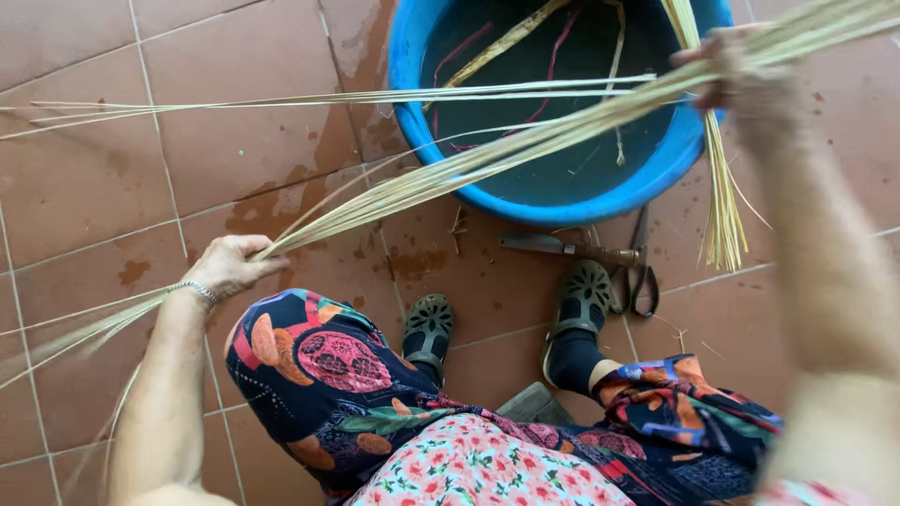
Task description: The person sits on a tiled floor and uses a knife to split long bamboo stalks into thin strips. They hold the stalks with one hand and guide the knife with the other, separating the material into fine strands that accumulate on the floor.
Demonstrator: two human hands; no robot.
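Left hand [230,265] pinches one bundle of pale straw strands [487,155] at near left; right hand [745,80], far right, grips its other end over one blue tub [553,201] on the tiled floor [94,187]. Risk: loose strands may slip or snap. One knife [562,246] and one pair of scissors [640,276] lie by two sandals [428,330].
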